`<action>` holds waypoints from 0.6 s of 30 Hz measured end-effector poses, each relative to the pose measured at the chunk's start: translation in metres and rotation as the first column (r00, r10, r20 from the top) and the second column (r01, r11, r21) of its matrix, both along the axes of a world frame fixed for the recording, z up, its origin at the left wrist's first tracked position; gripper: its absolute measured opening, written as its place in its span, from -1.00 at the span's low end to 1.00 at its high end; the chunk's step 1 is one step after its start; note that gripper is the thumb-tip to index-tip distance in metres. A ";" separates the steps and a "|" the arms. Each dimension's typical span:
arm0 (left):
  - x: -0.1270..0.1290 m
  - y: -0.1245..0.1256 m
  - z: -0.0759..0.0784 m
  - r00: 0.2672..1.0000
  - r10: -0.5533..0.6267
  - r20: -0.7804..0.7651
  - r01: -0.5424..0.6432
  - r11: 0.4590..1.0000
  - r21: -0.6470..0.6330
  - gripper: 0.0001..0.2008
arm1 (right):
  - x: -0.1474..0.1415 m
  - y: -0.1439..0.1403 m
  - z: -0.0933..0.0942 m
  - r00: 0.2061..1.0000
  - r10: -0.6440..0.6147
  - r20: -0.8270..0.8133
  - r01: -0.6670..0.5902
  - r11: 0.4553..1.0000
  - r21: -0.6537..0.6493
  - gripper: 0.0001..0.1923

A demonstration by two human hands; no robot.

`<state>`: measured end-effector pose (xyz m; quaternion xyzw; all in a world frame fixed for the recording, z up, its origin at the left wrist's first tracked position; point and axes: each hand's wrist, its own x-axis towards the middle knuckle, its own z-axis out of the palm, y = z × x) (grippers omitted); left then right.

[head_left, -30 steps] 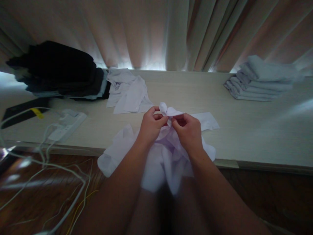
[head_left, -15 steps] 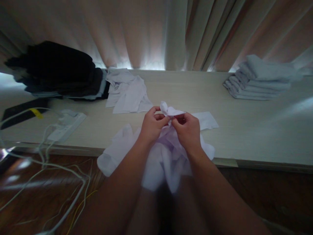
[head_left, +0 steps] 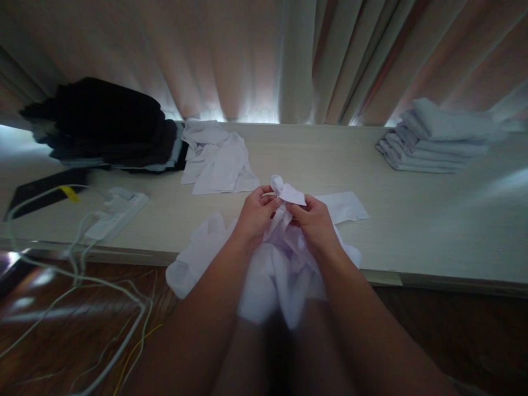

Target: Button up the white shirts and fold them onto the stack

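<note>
A crumpled white shirt (head_left: 272, 275) hangs over the front edge of the pale ledge and onto my legs, one part spread out to the left. My left hand (head_left: 259, 213) pinches a raised, folded piece of it that looks like the collar. Close beside it, my right hand (head_left: 311, 217) grips the same piece between thumb and fingers. A small flap of the cloth stands up above both hands. Behind my right hand, a flat white strip of cloth (head_left: 344, 206) lies on the ledge; whether it belongs to the shirt I cannot tell.
Another loose white garment (head_left: 220, 157) lies at the back, next to a stack of dark folded clothes (head_left: 111, 126). A folded pale stack (head_left: 437, 137) stands at the back right. A white power strip (head_left: 117, 214) with trailing cables (head_left: 111, 283) is at the left. Curtains (head_left: 247, 60) hang behind the ledge.
My right hand has shifted slightly left and down, its fingers regripping. The cloth flap between my hands has turned and now lies flatter toward me. The view has tilted slightly.
</note>
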<state>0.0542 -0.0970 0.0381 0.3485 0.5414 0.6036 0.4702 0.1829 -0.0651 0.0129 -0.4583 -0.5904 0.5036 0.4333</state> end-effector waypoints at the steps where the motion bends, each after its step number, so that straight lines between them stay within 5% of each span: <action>1: -0.002 0.000 0.000 1.000 -0.007 -0.013 0.007 1.000 -0.003 -0.63 | 0.000 -0.001 0.000 1.000 0.005 -0.024 -0.006 1.000 -0.006 -0.73; 18: -0.009 -0.006 0.008 0.997 -0.022 -0.071 0.025 0.998 0.049 -0.61 | 0.005 -0.002 0.007 0.999 0.049 -0.018 -0.048 0.997 0.063 -0.74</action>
